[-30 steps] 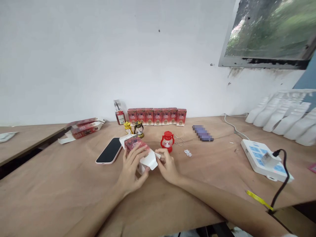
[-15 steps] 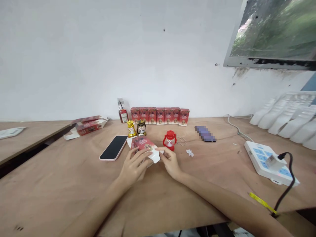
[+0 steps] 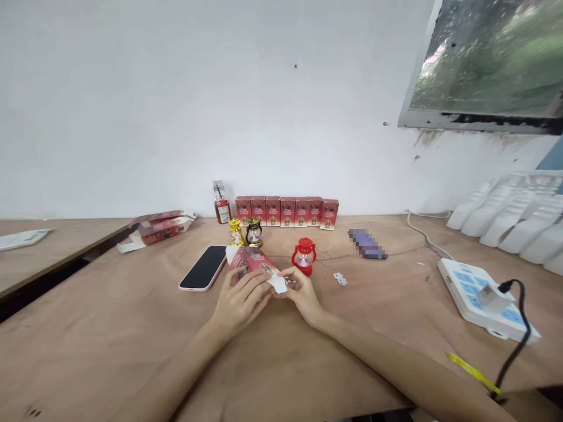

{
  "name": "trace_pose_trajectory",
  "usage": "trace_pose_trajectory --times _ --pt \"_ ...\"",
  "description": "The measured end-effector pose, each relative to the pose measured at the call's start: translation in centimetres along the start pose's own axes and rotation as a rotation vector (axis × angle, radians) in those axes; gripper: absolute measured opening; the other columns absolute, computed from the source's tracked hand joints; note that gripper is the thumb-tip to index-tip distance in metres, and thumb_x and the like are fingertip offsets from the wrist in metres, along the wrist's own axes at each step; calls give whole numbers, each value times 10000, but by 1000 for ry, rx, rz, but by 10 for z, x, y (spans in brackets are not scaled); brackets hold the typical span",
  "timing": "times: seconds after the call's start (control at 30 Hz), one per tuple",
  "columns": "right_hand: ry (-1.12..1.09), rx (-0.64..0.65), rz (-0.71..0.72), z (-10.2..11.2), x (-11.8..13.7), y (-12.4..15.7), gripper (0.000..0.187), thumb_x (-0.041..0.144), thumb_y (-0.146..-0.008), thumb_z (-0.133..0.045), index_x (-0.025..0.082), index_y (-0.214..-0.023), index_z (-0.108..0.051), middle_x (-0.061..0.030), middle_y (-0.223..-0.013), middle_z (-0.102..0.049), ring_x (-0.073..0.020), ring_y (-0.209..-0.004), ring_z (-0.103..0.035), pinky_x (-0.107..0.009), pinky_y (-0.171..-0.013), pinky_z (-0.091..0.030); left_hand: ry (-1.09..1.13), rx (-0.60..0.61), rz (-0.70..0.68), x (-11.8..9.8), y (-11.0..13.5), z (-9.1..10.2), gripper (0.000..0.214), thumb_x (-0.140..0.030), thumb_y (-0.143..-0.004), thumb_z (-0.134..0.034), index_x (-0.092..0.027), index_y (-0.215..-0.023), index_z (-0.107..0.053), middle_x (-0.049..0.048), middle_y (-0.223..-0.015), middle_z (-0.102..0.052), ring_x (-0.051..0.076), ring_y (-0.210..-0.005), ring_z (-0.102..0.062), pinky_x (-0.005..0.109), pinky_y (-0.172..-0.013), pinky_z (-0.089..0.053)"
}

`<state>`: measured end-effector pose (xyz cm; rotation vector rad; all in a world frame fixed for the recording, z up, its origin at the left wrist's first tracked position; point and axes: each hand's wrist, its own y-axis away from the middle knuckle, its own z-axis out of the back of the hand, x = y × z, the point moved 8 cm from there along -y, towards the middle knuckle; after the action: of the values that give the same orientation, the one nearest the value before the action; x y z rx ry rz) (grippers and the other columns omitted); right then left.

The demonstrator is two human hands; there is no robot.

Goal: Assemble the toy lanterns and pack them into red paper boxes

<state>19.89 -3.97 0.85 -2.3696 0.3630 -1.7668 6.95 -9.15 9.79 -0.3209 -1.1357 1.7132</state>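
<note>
My left hand [image 3: 241, 298] is closed around the side of a red printed cardboard box [image 3: 253, 262], tilted above the table. My right hand [image 3: 303, 296] pinches the near end of the same box, where a white flap [image 3: 278, 283] sticks out. White flaps also show at its far end. Just beyond my right hand stands a small red lantern [image 3: 304, 256]. A gold lantern [image 3: 236, 232] and a black-and-bronze lantern [image 3: 254, 232] stand behind the box. The inside of the box is hidden.
Several red boxes [image 3: 287, 212] line the wall beside a bottle [image 3: 221, 203]. A phone [image 3: 203, 268] lies left, flattened cartons [image 3: 163, 228] farther left. On the right are small white pieces [image 3: 339, 279], a purple item [image 3: 368, 244], a power strip [image 3: 486, 299], white plastic parts [image 3: 510, 217] and a yellow strip [image 3: 472, 371].
The white flap at the near end has tipped downward, and my right fingers have shifted slightly on that end. The whole view has moved a little.
</note>
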Motion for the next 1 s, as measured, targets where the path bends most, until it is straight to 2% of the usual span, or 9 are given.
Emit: trace_pose_trajectory --times 0.2,0.33,0.4,0.57,0.67,0.73,0.83,0.9,1.0 --pt "-7 85 -75 -9 3 2 339 448 -623 -761 214 -793 -585 23 -785 -577 -127 -684 -577 -299 -645 -562 -11 33 9 1 -1 -2 64 -178 -903 -518 -198 -902 -578 15 -927 -727 154 -857 -664 343 -855 -345" --pt "38 93 -32 -12 5 3 349 469 -622 -764 208 -773 -587 17 -768 -575 -117 -648 -571 -255 -597 -540 -42 37 21 4 1 -3 108 -148 -910 -488 -202 -934 -578 20 -933 -722 148 -848 -662 344 -853 -354" --pt "36 90 -3 -14 5 6 354 464 -632 -759 211 -790 -568 11 -843 -567 -113 -653 -582 -256 -597 -541 -49 34 16 6 5 -5 136 -132 -912 -467 -201 -969 -570 35 -949 -718 157 -887 -660 352 -870 -370" --pt "168 4 123 -11 10 14 282 465 -746 -660 215 -788 -536 -32 -994 -517 -138 -763 -580 -261 -602 -535 -28 -54 -43 7 11 -4 308 -91 -873 -487 -226 -1149 -510 72 -1034 -695 173 -1012 -634 355 -920 -427" --pt "259 -111 146 -1 9 15 282 473 -794 -595 202 -766 -518 -68 -1048 -520 -180 -902 -563 -271 -654 -520 -37 -73 -13 8 10 -2 296 -133 -844 -554 -236 -1121 -536 58 -1006 -699 178 -987 -644 355 -928 -424" --pt "286 -147 125 3 7 14 294 478 -811 -564 205 -737 -480 -43 -914 -551 -166 -830 -551 -274 -669 -500 -43 -43 2 8 8 -2 267 -210 -821 -597 -223 -1086 -562 77 -1024 -693 210 -995 -641 395 -949 -397" --pt "324 -149 102 3 6 14 328 493 -829 -523 219 -688 -410 27 -670 -473 -130 -645 -472 -258 -632 -454 -17 0 23 6 7 -4 334 -335 -786 -621 -224 -1098 -576 112 -1113 -659 262 -1043 -615 476 -995 -324" --pt "314 -131 102 1 7 15 339 516 -837 -496 224 -694 -402 30 -660 -449 -130 -631 -454 -254 -614 -441 5 9 27 6 9 -5 396 -404 -764 -628 -235 -1118 -577 126 -1163 -630 279 -1065 -596 503 -1004 -293" --pt "251 -78 96 -5 7 17 340 552 -833 -486 229 -746 -426 8 -736 -489 -146 -684 -498 -266 -641 -465 5 21 43 7 12 -8 416 -450 -744 -635 -245 -1102 -583 131 -1176 -609 282 -1066 -575 500 -989 -300"
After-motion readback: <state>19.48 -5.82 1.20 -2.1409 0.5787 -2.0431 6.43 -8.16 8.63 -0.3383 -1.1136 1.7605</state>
